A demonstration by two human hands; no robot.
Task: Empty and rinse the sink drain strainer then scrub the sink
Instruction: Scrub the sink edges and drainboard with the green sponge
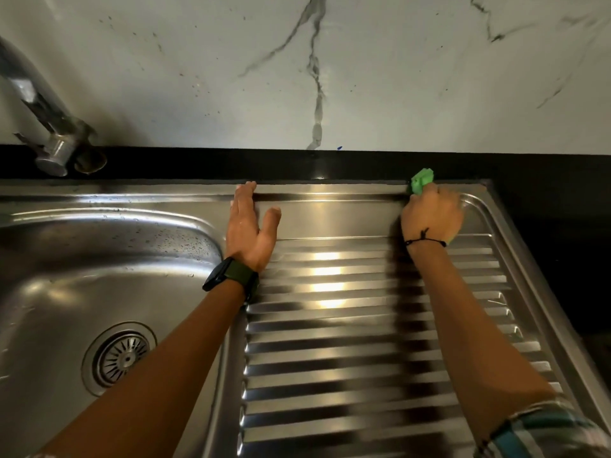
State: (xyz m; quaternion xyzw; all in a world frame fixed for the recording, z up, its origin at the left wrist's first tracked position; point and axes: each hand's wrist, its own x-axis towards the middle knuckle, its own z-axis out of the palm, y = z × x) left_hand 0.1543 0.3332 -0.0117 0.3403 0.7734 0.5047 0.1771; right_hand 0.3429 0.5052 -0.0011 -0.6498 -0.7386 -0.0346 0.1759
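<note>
A stainless steel sink (66,266) fills the left half, with the round drain strainer (120,357) seated in its bottom. To its right lies the ribbed steel drainboard (330,342). My left hand (249,229) rests flat and open on the far part of the drainboard, beside the basin's rim, fingers reaching the back edge. My right hand (431,216) is shut on a green scrub pad (421,181), pressed against the drainboard's far right corner by the black counter. The right hand is slightly blurred.
A chrome tap (43,117) rises from the black counter strip (198,163) at the back left. A marble-patterned wall (297,67) stands behind. Black countertop (562,233) continues to the right of the drainboard. Water drops dot the basin's far wall.
</note>
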